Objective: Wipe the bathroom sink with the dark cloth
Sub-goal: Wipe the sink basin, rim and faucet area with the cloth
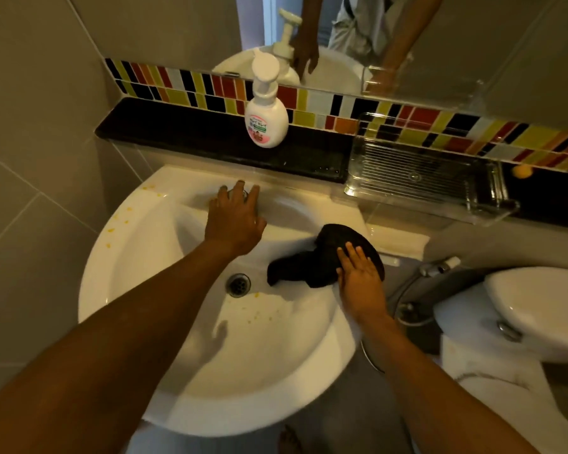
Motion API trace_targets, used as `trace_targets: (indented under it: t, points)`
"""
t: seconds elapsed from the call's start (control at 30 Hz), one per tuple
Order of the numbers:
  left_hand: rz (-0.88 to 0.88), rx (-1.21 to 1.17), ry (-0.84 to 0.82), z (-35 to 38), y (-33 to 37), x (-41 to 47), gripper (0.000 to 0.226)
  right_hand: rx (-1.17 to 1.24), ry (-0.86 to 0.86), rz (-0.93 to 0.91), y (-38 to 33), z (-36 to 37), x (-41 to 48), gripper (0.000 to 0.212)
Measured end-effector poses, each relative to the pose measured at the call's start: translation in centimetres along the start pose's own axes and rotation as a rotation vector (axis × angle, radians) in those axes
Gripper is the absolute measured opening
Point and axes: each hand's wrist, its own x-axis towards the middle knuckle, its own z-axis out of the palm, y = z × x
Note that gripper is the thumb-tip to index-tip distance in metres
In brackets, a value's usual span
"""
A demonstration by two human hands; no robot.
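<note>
The white sink (pixel 118 257) fills the middle of the view, with yellow specks on its left rim and in the basin near the drain (pixel 239 285). A dark cloth (pixel 309 267) lies over the basin's right side, one end hanging toward the drain. My right hand (pixel 361 280) rests flat on the cloth's right part, fingers pointing away from me. My left hand (pixel 235 221) reaches to the back of the sink, its fingers curled over the metal tap (pixel 243 191), which is mostly hidden.
A white pump soap bottle (pixel 266 116) stands on the black ledge behind the sink. A clear plastic tray (pixel 423 178) sits on the ledge at right. A toilet (pixel 522 309) and a spray hose (pixel 440 267) are close to the sink's right. A mirror hangs above.
</note>
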Motion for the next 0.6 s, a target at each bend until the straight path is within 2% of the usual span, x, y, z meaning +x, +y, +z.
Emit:
trace_targets:
  t: [0.13,0.2,0.27,0.33,0.47,0.6]
  points:
    - [0.048,0.188,0.008,-0.5,0.6,-0.3,0.079,0.100,-0.003,0.106,-0.1,0.3,-3.0,0.049]
    - [0.166,0.169,0.095,-0.4,1.8,-1.6,0.079,0.175,-0.011,0.158,-0.3,0.6,-4.5,0.048]
    - [0.319,0.087,0.124,0.5,3.6,-3.9,0.074,0.211,0.050,0.169,-0.8,1.4,-6.7,0.052]
    - [0.413,0.026,0.015,1.8,5.5,-6.4,0.065,0.293,0.128,0.184,-1.0,2.6,-9.0,0.049]
    - [0.424,-0.073,-0.333,4.0,8.2,-10.8,0.050,0.428,0.196,0.233,-2.3,3.6,-13.6,0.042]
    - [0.423,-0.290,-0.495,4.8,9.3,-14.1,0.053,0.560,0.208,0.266,-3.8,4.2,-17.5,0.038]
